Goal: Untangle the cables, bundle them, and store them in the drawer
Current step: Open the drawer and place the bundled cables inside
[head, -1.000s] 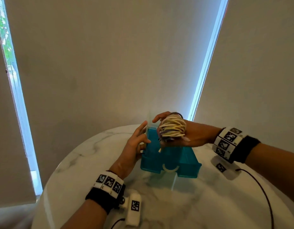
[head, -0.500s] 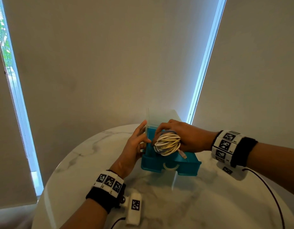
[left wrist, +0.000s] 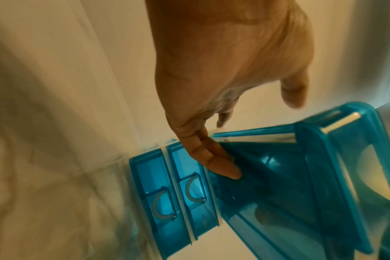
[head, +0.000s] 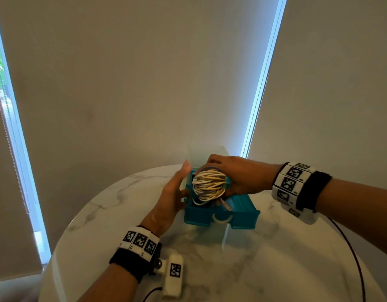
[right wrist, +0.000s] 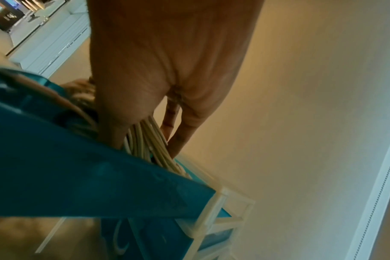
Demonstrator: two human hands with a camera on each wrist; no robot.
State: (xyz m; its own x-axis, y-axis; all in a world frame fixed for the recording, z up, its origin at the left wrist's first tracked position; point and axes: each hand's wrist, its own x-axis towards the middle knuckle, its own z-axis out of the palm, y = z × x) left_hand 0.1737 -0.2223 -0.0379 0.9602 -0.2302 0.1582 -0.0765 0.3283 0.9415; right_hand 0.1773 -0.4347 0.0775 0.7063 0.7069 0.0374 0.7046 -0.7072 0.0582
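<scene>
Right hand grip: right hand curled round the cable bundle; fingers over the top and far side, thumb side hidden beneath. In the right wrist view the fingers run down alongside the pale strands.
Cable bundle: cream and white cables wound into a rough ball, a few greyish-lilac turns among them. It sits at the mouth of the pulled-out drawer, its lower part below the drawer rim, its upper part above it. One connector end hangs from the bundle onto the drawer's front edge.
Left hand grip: left hand with fingers straight, holding nothing, laid against the left side of the drawer unit. In the left wrist view a fingertip touches the drawer's teal side wall; whether the palm also presses is hard to tell, the view being blurred.
Drawer: translucent teal, pulled out toward the person, pale curved handle on its front.
Drawer unit: clear frame; two further teal drawers pushed in, each with a curved handle.
Table: round, white marble with grey veins; the drawer unit stands near its far edge.
Wrists: both wear bands with black-and-white square markers.
Background: pale roller blinds, bright daylight strips at their edges.
</scene>
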